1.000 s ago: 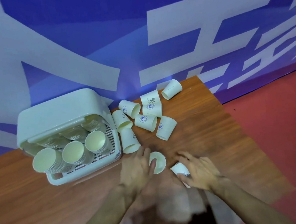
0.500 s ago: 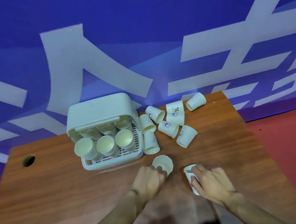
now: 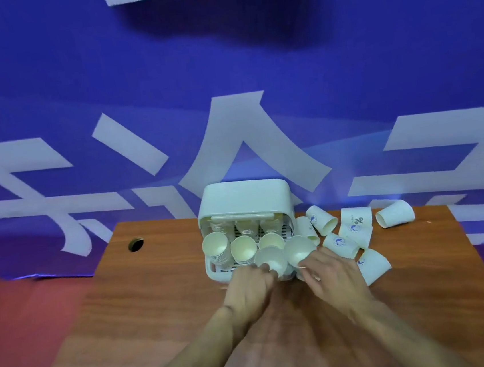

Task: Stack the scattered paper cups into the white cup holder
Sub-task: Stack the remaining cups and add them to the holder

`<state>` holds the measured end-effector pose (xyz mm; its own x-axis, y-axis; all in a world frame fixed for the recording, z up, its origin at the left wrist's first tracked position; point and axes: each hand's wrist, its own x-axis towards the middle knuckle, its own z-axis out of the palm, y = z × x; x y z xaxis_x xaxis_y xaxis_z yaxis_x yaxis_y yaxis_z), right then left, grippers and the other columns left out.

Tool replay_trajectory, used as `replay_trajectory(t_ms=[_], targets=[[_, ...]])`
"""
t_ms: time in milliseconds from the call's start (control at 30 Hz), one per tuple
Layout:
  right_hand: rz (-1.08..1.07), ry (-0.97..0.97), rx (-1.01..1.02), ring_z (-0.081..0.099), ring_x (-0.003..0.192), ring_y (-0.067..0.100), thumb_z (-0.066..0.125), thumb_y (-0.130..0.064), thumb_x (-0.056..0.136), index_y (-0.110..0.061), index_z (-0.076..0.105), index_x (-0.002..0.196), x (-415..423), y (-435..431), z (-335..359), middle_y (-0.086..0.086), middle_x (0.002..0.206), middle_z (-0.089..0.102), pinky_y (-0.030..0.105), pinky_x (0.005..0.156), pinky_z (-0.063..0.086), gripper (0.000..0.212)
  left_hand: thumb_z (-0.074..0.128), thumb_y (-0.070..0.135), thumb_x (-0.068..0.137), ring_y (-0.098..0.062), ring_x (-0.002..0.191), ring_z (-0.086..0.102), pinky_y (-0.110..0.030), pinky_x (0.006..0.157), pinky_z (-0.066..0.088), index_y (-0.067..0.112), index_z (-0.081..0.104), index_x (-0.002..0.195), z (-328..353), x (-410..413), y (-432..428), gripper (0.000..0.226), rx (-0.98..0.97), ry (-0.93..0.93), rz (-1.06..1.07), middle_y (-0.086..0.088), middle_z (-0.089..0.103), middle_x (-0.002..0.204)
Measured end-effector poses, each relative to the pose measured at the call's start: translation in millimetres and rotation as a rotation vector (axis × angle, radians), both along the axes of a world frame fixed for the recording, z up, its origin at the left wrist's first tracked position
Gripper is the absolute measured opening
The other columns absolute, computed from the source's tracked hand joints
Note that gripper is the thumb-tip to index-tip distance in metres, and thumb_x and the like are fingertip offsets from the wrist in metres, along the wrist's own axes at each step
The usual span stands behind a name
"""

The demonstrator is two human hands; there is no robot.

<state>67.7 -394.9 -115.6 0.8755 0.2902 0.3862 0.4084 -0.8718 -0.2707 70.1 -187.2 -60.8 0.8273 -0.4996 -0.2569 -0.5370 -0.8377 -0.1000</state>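
The white cup holder [image 3: 243,196] stands at the table's back edge, open toward me, with three stacks of paper cups [image 3: 243,249] lying in it. My left hand [image 3: 250,287] grips one paper cup [image 3: 269,259] at the holder's front right corner. Beside it, my right hand [image 3: 331,274] grips a second cup [image 3: 298,249], mouth facing me, level with the rightmost stack. Several loose cups [image 3: 354,228] lie on their sides to the right of the holder.
The wooden table [image 3: 161,281] has a round cable hole [image 3: 136,244] at its back left. A blue banner with white characters hangs right behind the table. Red floor shows on both sides.
Both hands lifted their cups off the table and carried them forward to the holder's front. The view swung right, so the holder now sits mid-frame.
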Motion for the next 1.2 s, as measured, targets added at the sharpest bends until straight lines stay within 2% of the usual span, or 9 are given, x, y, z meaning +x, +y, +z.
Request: replay_trajectory(t_ms=[67,167,267,400,567,800,967,1100,1200], targets=[[0.006,0.022,0.041,0.059,0.077,0.009,0.073,-0.027,0.082,-0.031,0.067,0.086,15,12,2,-0.013,0.08,0.063,0.019,0.056,0.038,0.008,0.047,0.002,0.08,-0.031,0.074,0.06,-0.032,0.047,0.02,0.015,0.056,0.085,5,11,13,0.017,-0.016,-0.008,0.046,-0.007,0.059,0.085],[0.012,0.073,0.09,0.06,0.079,0.009,0.076,-0.022,0.078,-0.029,0.068,0.086,31,28,1,-0.013,0.082,0.064,0.024,0.053,0.047,0.013,0.048,0.002,0.075,-0.029,0.066,0.055,-0.031,0.048,0.023,0.021,0.047,0.074,6,25,30,0.02,-0.01,-0.018,0.099,-0.005,0.056,0.077],[0.025,0.113,0.083,0.059,0.078,0.009,0.076,-0.019,0.078,-0.028,0.068,0.085,40,38,-4,-0.013,0.083,0.065,0.025,0.054,0.048,0.014,0.048,0.002,0.07,-0.025,0.056,0.042,-0.029,0.044,0.015,0.021,0.043,0.068,4,37,46,0.019,0.003,-0.03,0.098,0.0,0.045,0.066],[0.037,0.155,0.061,0.061,0.077,0.009,0.077,-0.019,0.079,-0.027,0.069,0.085,48,45,-9,-0.014,0.082,0.065,0.027,0.054,0.05,0.013,0.047,0.0,0.068,-0.024,0.057,0.041,-0.03,0.046,0.014,0.02,0.043,0.067,-4,50,62,0.021,0.003,-0.019,0.047,0.0,0.044,0.065],[0.021,0.177,0.065,0.063,0.076,0.01,0.08,-0.015,0.075,-0.024,0.073,0.084,53,47,-16,-0.013,0.083,0.069,0.024,0.058,0.052,0.015,0.046,-0.004,0.071,-0.025,0.062,0.042,-0.033,0.051,0.022,0.02,0.046,0.073,-22,64,71,0.024,0.008,-0.001,0.006,-0.004,0.06,0.078],[0.08,0.232,0.012,0.062,0.081,0.01,0.071,-0.019,0.084,-0.024,0.069,0.087,57,49,-23,-0.014,0.086,0.067,0.028,0.06,0.053,0.006,0.046,-0.01,0.074,-0.03,0.072,0.056,-0.033,0.052,0.028,0.018,0.046,0.076,-40,74,80,0.028,0.04,0.057,-0.057,-0.009,0.062,0.084],[0.076,0.277,0.013,0.062,0.083,0.011,0.067,-0.023,0.087,-0.024,0.069,0.088,63,56,-29,-0.013,0.086,0.066,0.031,0.06,0.053,0.003,0.048,-0.01,0.076,-0.029,0.08,0.057,-0.034,0.053,0.029,0.013,0.056,0.088,-50,81,80,0.028,0.03,0.062,-0.033,-0.008,0.062,0.09],[0.058,0.329,0.029,0.06,0.079,0.005,0.06,-0.037,0.092,-0.027,0.07,0.086,68,59,-33,-0.014,0.085,0.065,0.025,0.059,0.049,0.014,0.052,-0.006,0.083,-0.027,0.092,0.059,-0.035,0.059,0.037,0.016,0.062,0.106,-62,88,78,0.034,0.018,0.049,-0.036,-0.006,0.062,0.099],[0.076,0.388,0.032,0.061,0.081,0.009,0.055,-0.036,0.095,-0.026,0.07,0.088,76,62,-40,-0.012,0.088,0.065,0.025,0.063,0.047,0.019,0.052,-0.007,0.081,-0.027,0.093,0.059,-0.035,0.063,0.04,0.017,0.063,0.106,-70,92,79,0.036,0.01,0.076,-0.03,-0.006,0.062,0.1]])
